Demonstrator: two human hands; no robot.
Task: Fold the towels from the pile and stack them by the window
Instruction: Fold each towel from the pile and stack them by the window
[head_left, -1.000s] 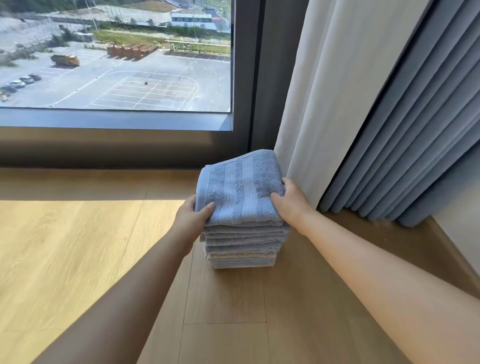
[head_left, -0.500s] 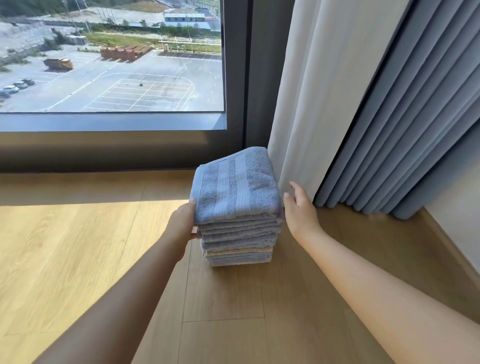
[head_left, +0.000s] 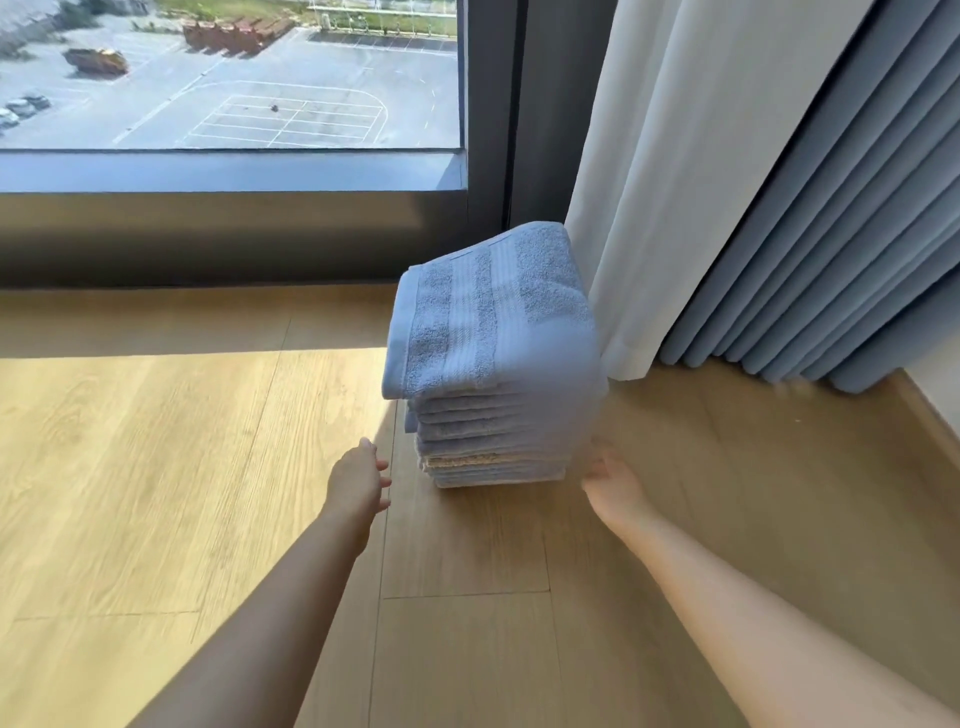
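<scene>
A stack of several folded light-blue towels (head_left: 493, 436) stands on the wooden floor just below the window. The top towel (head_left: 493, 317) lies flat with its striped band facing up, and one beige layer shows low in the stack. My left hand (head_left: 358, 480) hovers open to the left of the stack's base, a short gap away from it. My right hand (head_left: 613, 486) is open near the stack's lower right corner, blurred, holding nothing. No unfolded towel pile is in view.
The window (head_left: 228, 78) and its dark sill (head_left: 228, 171) run along the back. White and blue curtains (head_left: 779, 182) hang right behind and beside the stack, the white one touching it. A skirting board (head_left: 935, 421) bounds the floor at right. Bare wooden floor (head_left: 156, 467) spreads left.
Both hands have let go of the top towel and dropped down and back, away from the stack. The stack itself stays in place.
</scene>
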